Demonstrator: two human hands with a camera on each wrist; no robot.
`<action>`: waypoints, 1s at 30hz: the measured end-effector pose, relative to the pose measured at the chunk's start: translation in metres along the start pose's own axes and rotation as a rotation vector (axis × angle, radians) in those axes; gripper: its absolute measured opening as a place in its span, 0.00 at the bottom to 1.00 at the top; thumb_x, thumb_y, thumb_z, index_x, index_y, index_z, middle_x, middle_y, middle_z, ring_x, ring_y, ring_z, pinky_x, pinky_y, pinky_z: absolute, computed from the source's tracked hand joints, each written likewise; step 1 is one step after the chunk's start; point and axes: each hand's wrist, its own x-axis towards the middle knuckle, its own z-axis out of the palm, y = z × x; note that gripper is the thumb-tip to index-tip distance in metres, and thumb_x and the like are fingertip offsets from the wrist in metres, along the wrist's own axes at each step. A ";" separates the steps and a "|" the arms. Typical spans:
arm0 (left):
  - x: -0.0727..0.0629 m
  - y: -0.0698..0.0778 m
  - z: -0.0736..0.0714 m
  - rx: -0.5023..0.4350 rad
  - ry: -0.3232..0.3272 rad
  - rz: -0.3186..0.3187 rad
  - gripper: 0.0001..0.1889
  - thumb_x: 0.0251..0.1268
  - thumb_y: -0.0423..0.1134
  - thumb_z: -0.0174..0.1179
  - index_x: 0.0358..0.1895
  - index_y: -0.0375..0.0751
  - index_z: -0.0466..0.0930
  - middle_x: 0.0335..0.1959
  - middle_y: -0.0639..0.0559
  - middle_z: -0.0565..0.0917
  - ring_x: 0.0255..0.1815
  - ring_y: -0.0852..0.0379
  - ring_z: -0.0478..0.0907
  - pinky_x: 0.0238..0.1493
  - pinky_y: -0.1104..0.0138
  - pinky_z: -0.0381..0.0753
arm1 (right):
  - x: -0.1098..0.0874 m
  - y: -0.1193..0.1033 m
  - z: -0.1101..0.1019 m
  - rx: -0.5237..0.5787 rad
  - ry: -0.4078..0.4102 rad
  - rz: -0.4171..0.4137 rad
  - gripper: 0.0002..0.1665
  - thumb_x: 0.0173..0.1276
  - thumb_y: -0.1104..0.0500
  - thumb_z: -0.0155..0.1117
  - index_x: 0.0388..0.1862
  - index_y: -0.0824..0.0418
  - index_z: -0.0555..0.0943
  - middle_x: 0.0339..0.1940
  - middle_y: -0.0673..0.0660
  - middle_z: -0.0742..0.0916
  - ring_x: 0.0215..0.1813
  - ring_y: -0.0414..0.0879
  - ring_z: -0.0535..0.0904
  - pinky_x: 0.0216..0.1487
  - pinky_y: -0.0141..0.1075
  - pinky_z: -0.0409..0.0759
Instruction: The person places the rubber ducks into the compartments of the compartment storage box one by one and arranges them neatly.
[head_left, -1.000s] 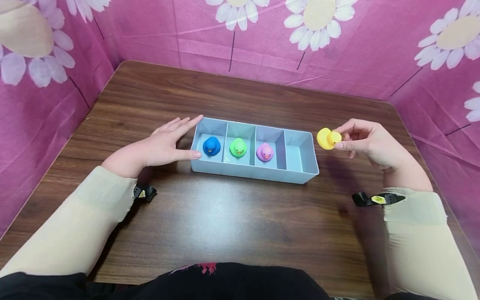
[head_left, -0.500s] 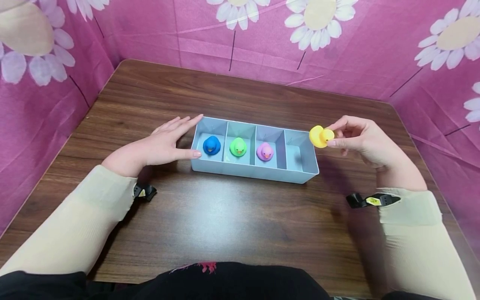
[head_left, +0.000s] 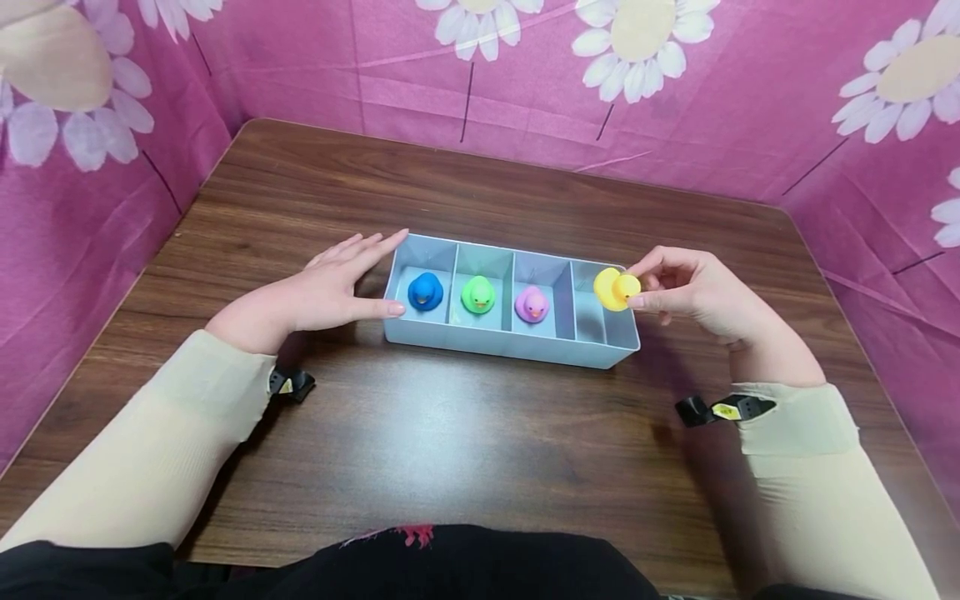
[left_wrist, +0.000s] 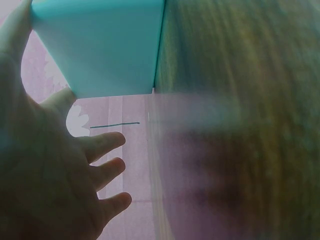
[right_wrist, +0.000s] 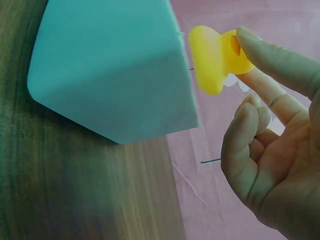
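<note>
My right hand [head_left: 686, 292] pinches a yellow rubber duck [head_left: 613, 289] by its head, between thumb and finger, over the rightmost compartment of a light blue divided box [head_left: 510, 342]. The right wrist view shows that yellow duck [right_wrist: 210, 60] above the rim of the box's end wall [right_wrist: 125, 75]. A blue duck [head_left: 425, 291], a green duck [head_left: 478, 294] and a pink duck [head_left: 532, 304] sit in the other compartments, one in each. With fingers spread, my left hand [head_left: 318, 292] touches the box's left end, thumb at the front corner and forefinger at the back corner.
The box stands on a brown wood-grain table [head_left: 420, 467]. Pink cloth with white daisies [head_left: 525, 100] hangs behind the table and along both sides. Black straps [head_left: 723, 410] circle both wrists over pale sleeves.
My right hand has carried the yellow duck leftward, from beside the box to over its right compartment. The left hand and the box have stayed in place.
</note>
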 end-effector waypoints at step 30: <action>0.000 -0.001 0.001 -0.008 0.001 0.003 0.49 0.62 0.70 0.57 0.78 0.75 0.34 0.80 0.44 0.45 0.79 0.40 0.37 0.70 0.37 0.36 | 0.002 0.027 0.015 -0.102 0.014 0.122 0.14 0.59 0.71 0.73 0.44 0.63 0.85 0.22 0.53 0.76 0.23 0.44 0.70 0.18 0.39 0.73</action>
